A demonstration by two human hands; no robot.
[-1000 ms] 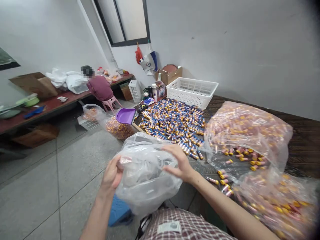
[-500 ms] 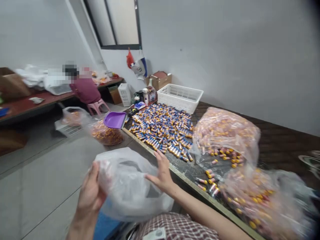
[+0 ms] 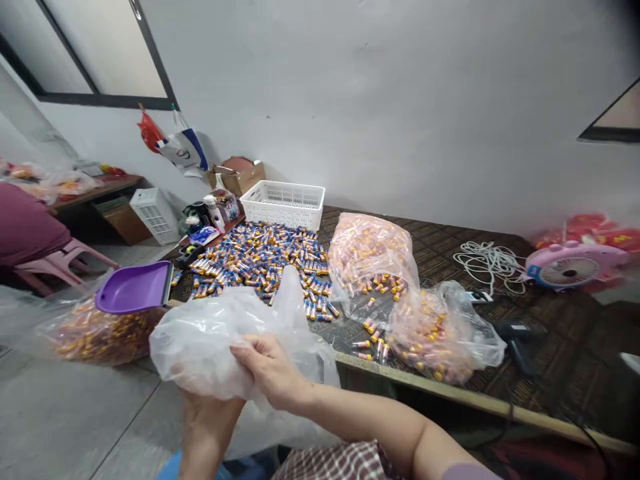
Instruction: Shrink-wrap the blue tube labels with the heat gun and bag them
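A translucent white plastic bag (image 3: 200, 333) is bunched up over my lap, in front of the table edge. My right hand (image 3: 273, 370) pinches its film near the middle. My left hand (image 3: 207, 413) is under the bag's left part; the plastic covers its fingers, so their pose is hidden. Behind the bag, many small tubes with blue and yellow ends (image 3: 250, 257) lie heaped on the table. Right of them stands a large clear bag of pink and yellow pieces (image 3: 370, 247), with a smaller such bag (image 3: 430, 333) nearer the edge and some loose pieces between.
A white basket (image 3: 285, 203) stands against the wall. The purple dustpan (image 3: 134, 287) rests on a filled bag (image 3: 100, 333) at the left. Coiled white cable (image 3: 493, 263) and a pink fan (image 3: 570, 267) are at the right. A seated person (image 3: 30, 223) is far left.
The view has turned right, bringing in the fan and cable. My right hand, open and spread before, has moved onto the bag and closed on it. My left hand has gone under the plastic.
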